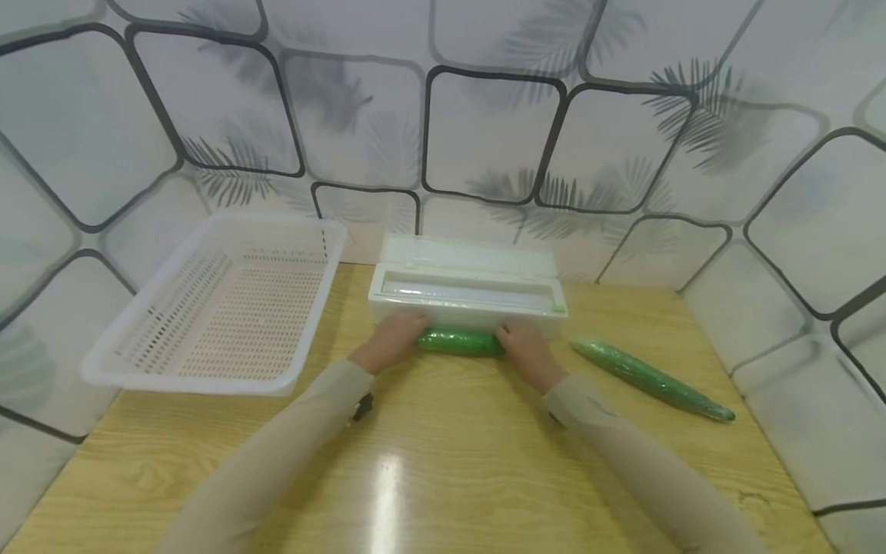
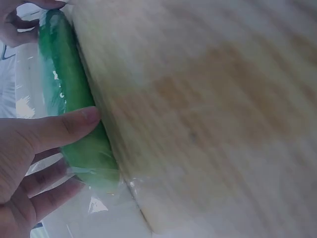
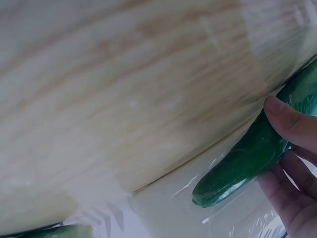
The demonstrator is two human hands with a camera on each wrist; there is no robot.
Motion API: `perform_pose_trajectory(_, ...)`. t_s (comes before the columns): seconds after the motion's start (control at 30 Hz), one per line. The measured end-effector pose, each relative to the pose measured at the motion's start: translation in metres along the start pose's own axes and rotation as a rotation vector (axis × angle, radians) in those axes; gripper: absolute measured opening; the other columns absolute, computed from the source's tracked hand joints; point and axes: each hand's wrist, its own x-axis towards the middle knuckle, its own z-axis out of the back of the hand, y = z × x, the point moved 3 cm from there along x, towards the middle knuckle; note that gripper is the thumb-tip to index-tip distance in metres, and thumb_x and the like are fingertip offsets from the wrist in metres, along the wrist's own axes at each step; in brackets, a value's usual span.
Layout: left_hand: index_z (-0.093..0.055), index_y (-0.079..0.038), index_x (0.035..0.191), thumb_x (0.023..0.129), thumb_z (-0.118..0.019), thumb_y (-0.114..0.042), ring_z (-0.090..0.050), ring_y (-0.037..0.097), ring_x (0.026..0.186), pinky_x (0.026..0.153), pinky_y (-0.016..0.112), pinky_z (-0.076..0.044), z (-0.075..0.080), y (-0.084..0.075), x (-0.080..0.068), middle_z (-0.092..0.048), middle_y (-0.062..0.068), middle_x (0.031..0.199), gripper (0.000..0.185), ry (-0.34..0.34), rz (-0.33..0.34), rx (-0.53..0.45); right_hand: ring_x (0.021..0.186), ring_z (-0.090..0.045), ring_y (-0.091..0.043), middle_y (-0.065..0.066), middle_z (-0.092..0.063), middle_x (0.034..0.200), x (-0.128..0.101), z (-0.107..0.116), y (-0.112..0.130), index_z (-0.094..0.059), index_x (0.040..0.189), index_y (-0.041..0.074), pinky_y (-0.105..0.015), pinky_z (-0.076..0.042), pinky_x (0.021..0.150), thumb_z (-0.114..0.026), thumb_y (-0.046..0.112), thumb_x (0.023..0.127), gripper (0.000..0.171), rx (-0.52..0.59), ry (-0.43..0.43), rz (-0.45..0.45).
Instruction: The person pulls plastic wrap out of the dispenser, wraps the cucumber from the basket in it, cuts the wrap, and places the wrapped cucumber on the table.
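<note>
A green cucumber (image 1: pixel 460 342) lies crosswise along the front of a white cling film dispenser (image 1: pixel 471 314), whose lid stands open. My left hand (image 1: pixel 393 340) grips its left part, thumb on the near side and fingers behind, as the left wrist view shows. With its thumb (image 3: pixel 283 115) over the cucumber, my right hand (image 1: pixel 529 352) holds the right part. Clear cling film (image 2: pixel 99 204) covers the cucumber and spreads past its end between it and the dispenser. The dispenser's film roll shows partly through its slot.
A second cucumber (image 1: pixel 654 378), shiny as if wrapped, lies slantwise at the right. To the left stands a white plastic basket (image 1: pixel 314 323) with a perforated bottom. Patterned walls (image 1: pixel 491 138) bound the wooden table (image 1: pixel 443 462) at the back and sides.
</note>
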Motion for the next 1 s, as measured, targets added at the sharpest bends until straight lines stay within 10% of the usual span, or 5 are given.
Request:
perform_pose_trajectory(0.37, -0.065, -0.006, 0.105, 0.08, -0.065, 0.0, -0.063, 0.024, 0.097, 0.09, 0.036, -0.052, 0.007, -0.003, -0.001, -0.068, 0.009, 0.102, 0.026, 0.111, 0.079, -0.029, 0.102, -0.06, -0.03, -0.017, -0.062, 0.11, -0.01, 0.001, -0.005, -0.061, 0.112, -0.004, -0.04, -0.051, 0.092, -0.065, -0.002, 0.081, 0.031, 0.095, 0.07, -0.049)
perform_pose_trajectory(1.0, -0.067, -0.006, 0.094, 0.078, -0.072, -0.01, -0.06, 0.021, 0.077, 0.069, 0.032, -0.053, 0.019, -0.021, -0.004, -0.066, 0.007, 0.087, 0.017, 0.019, 0.078, 0.027, 0.11, -0.059, -0.03, -0.014, -0.063, 0.117, -0.027, 0.015, -0.015, -0.062, 0.115, 0.002, -0.042, -0.048, 0.098, -0.074, 0.004, 0.075, 0.041, 0.258, 0.038, -0.111)
